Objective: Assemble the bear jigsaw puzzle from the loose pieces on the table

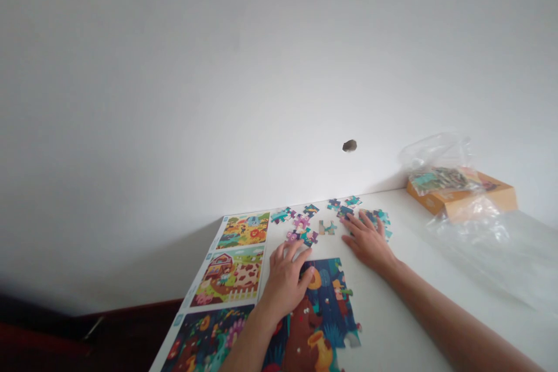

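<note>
My left hand lies with fingers spread over the upper left corner of a partly joined jigsaw puzzle, which shows a brown bear on dark blue. Its fingertips reach the lower edge of a cluster of loose puzzle pieces. Further right, my right hand rests with fingers apart on another group of loose pieces, partly covering them. Between the hands sits a single pale puzzle piece. Neither hand appears to grip anything.
A printed picture sheet with several scenes runs along the table's left edge. At the back right, an orange box carries a clear plastic bag of pieces. More clear plastic lies in front. Behind stands a white wall with a hole.
</note>
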`<state>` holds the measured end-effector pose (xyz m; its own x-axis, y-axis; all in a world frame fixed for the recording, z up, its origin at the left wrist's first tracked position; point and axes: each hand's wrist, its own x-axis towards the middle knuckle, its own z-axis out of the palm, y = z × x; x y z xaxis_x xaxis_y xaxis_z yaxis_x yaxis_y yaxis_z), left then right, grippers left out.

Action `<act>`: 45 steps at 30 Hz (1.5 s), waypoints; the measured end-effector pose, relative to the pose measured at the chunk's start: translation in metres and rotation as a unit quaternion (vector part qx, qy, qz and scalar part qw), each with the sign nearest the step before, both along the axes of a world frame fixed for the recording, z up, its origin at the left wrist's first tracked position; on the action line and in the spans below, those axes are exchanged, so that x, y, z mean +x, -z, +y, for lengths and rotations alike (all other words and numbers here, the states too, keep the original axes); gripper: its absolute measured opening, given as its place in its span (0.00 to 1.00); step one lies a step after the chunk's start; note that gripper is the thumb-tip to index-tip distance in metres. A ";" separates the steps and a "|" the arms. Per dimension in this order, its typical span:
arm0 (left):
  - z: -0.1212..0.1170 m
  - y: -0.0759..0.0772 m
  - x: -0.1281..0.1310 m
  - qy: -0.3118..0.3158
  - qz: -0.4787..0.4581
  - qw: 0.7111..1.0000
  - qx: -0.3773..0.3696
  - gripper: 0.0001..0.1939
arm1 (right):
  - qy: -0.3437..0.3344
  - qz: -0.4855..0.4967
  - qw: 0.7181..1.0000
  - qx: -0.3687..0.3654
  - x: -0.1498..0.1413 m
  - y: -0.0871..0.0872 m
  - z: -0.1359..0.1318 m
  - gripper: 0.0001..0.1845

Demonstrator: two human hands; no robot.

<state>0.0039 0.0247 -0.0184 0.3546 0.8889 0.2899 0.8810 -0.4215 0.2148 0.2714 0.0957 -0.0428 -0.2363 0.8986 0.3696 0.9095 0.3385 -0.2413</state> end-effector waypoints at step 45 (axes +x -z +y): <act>0.000 -0.001 0.000 0.011 -0.011 1.000 0.005 0.19 | -0.070 0.187 0.980 0.016 0.000 -0.010 -0.001 0.17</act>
